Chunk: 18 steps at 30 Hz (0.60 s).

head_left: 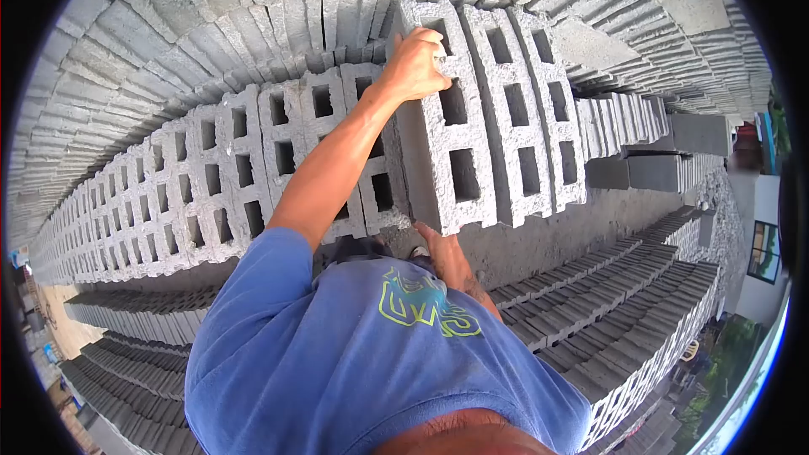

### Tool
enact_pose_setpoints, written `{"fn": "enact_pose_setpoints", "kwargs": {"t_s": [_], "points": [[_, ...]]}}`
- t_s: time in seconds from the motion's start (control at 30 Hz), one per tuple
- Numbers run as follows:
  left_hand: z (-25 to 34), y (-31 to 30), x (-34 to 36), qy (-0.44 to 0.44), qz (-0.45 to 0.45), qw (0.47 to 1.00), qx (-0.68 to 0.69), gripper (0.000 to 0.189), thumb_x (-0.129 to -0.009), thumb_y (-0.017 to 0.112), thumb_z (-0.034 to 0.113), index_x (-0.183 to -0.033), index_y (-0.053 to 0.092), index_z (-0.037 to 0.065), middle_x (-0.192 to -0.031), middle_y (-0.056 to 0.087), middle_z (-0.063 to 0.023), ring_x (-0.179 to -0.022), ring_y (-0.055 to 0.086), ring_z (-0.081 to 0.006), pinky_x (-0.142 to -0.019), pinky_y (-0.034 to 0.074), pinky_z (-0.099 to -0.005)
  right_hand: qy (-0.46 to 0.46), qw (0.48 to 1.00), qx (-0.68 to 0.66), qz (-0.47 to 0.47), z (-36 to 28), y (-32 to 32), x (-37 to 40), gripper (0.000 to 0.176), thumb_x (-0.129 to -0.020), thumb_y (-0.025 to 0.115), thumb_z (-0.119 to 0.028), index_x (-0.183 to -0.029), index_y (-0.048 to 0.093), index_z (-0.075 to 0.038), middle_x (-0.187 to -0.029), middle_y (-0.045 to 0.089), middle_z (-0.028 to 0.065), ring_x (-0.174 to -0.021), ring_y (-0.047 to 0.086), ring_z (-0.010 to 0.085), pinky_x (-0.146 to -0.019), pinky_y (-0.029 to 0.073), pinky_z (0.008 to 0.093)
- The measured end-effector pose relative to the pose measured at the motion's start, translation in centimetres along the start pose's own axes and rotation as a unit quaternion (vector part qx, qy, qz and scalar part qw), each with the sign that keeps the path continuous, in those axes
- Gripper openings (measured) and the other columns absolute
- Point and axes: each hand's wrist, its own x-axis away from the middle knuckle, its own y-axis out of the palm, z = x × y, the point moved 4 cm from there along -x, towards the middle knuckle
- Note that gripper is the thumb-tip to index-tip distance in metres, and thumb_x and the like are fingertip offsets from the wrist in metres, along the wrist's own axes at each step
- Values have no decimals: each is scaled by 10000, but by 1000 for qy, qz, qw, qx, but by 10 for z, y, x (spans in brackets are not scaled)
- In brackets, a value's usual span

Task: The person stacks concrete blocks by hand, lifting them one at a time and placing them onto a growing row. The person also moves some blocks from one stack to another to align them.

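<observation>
The block [465,135] stands at centre, between a row [211,177] of hollow blocks on the left and two similar blocks [524,118] on the right; its three openings face up toward the camera. The left hand [415,66] holds the block near its far end, grip closed over the wall beside the openings. The right hand [438,246] is at the block's near edge, partly hidden beneath it; whether its grip is closed cannot be determined. A stack [253,21] rises on the far side. Further stacks [607,312] stand near right, across the ground [607,212].
</observation>
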Motion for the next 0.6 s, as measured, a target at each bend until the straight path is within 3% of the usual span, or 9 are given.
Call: {"fn": "enact_pose_setpoints", "kwargs": {"t_s": [0.1,0.13,0.17,0.23,0.33,0.37,0.43,0.5,0.6], "points": [[6,-1,5,43,32,998,-29,507,-630,825,212,-1070,663,18,-1313,527,-160,-1278,443,-292,-1066,359,-392,-28,996,41,79,-1,-4,-9,712,-909,301,-577,-1453,359,-122,-1494,370,127,-1370,323,333,-1118,204,529],[8,-4,11,48,67,997,-3,521,-653,819,226,-1109,652,38,-1349,491,-159,-1294,425,-304,-1076,349,-399,15,985,74,154,-6,-22,-7,772,-892,279,-637,-1480,306,-138,-1548,270,115,-1412,243,352,-1126,88,582],[10,-7,19,51,104,993,23,535,-676,812,241,-1148,641,58,-1385,454,-157,-1309,406,-316,-1087,338,-406,26,960,254,116,-21,-34,0,807,-894,261,-677,-1491,271,-135,-1573,194,113,-1424,223,342,-1139,44,557],[14,-15,51,-5,150,983,110,666,-758,753,284,-1337,497,77,-1446,346,-188,-1340,352,-348,-1103,307,-421,-44,923,360,131,-70,-77,-2,837,-912,216,-689,-1491,243,-84,-1548,246,115,-1384,301,308,-1108,141,514],[24,-10,123,-159,187,945,216,629,-874,633,297,-1409,404,59,-1447,350,-193,-1358,335,-325,-1112,275,-409,-227,890,371,138,-174,-95,17,870,-901,248,-723,-1468,292,-64,-1512,310,142,-1364,333,315,-1098,169,522],[33,-3,148,-164,193,944,213,629,-874,633,297,-1409,404,59,-1447,350,-193,-1358,335,-325,-1112,275,-409,-290,872,369,138,-211,-91,23,867,-904,250,-719,-1456,313,-53,-1497,337,145,-1356,344,319,-1096,173,529],[47,23,189,-177,159,925,295,642,-896,574,322,-1431,366,34,-1463,335,-181,-1367,327,-304,-1115,266,-404,-380,822,419,73,-270,-57,27,844,-923,233,-695,-1445,328,-39,-1473,375,143,-1355,345,320,-1094,174,543],[76,44,216,-162,162,908,351,663,-899,542,318,-1453,325,26,-1470,328,-173,-1371,321,-297,-1118,260,-407,-386,800,456,-49,-309,-12,16,832,-935,203,-681,-1447,340,-39,-1489,357,144,-1371,327,310,-1102,168,529],[115,60,226,-162,231,906,317,668,-895,540,282,-1466,309,24,-1463,349,-164,-1351,345,-273,-1103,268,-381,-289,806,488,-167,-333,45,-16,820,-945,191,-671,-1453,350,-48,-1497,355,120,-1383,317,277,-1130,153,502]]}}
